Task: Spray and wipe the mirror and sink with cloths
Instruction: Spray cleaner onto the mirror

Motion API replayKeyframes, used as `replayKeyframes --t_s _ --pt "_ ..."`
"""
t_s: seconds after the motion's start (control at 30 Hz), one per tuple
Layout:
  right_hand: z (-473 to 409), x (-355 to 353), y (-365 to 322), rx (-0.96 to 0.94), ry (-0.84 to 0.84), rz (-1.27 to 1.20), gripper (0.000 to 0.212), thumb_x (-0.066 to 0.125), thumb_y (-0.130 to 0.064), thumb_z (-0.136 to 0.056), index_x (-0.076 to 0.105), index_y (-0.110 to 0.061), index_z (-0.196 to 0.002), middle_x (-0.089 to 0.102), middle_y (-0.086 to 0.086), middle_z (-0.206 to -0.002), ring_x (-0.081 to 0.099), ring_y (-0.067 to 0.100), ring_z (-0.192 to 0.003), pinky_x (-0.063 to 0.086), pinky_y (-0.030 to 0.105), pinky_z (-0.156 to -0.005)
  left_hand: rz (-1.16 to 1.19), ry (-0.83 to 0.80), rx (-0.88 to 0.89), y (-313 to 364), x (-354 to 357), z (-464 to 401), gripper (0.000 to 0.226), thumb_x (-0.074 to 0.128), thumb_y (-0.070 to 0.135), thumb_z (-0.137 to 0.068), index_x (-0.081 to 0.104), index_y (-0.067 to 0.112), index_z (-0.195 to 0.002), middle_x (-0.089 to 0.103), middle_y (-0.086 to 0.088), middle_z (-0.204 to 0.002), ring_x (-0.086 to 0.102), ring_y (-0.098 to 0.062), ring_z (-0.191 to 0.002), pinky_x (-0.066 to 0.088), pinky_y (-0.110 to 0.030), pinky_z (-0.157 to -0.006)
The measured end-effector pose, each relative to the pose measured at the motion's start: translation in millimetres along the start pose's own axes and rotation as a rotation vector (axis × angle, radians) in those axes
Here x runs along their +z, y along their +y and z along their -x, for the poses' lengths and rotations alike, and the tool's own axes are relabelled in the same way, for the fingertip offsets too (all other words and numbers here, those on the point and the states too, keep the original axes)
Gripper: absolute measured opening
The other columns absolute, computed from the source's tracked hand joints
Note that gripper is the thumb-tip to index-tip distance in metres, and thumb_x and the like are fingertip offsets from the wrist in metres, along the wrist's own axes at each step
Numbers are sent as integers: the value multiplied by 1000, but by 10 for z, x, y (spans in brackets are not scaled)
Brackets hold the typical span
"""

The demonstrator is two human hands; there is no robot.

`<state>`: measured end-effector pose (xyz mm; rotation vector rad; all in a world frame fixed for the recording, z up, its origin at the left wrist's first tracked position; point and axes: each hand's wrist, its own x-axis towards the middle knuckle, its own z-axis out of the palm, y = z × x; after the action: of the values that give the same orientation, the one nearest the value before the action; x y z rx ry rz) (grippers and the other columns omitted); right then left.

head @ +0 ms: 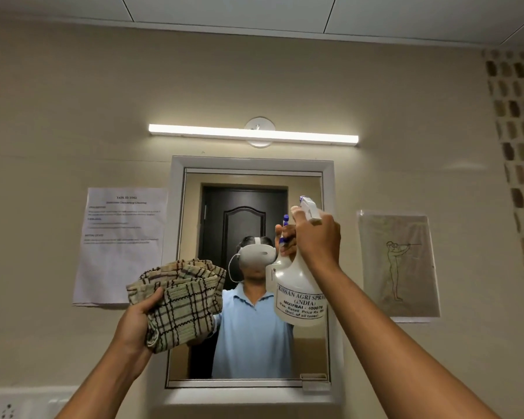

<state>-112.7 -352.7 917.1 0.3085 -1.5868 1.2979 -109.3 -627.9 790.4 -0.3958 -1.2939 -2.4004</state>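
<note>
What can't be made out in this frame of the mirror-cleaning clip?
- Sink: below the bottom edge of the head view, not seen at all.
- Spray bottle trigger: covered by the right hand, so whether it is being pressed is unclear.
- Mirror wetness: no droplets or streaks resolvable.
- Printed sheet left of the mirror: body text too small and blurred.
- Checked cloth in the left hand: folded; whether one cloth or several is unclear.

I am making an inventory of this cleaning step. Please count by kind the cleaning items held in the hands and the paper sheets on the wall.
Checked cloth, in left hand: 1
Spray bottle, in right hand: 1
Paper sheets: 2, printed notice and line drawing
Total: 4
</note>
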Motion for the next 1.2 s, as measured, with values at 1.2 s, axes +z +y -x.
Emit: replayKeyframes --t_s 1.2 --pt "1120 875 -3 -59 -281 -9 28 55 -32 -97 60 -22 -71 58 -5 -62 56 7 -60 39 12 -53 -13 95 -51 -30 -547 220 31 46 22 -100 75 10 -104 74 -16 -110 74 -31 -95 62 -42 -66"
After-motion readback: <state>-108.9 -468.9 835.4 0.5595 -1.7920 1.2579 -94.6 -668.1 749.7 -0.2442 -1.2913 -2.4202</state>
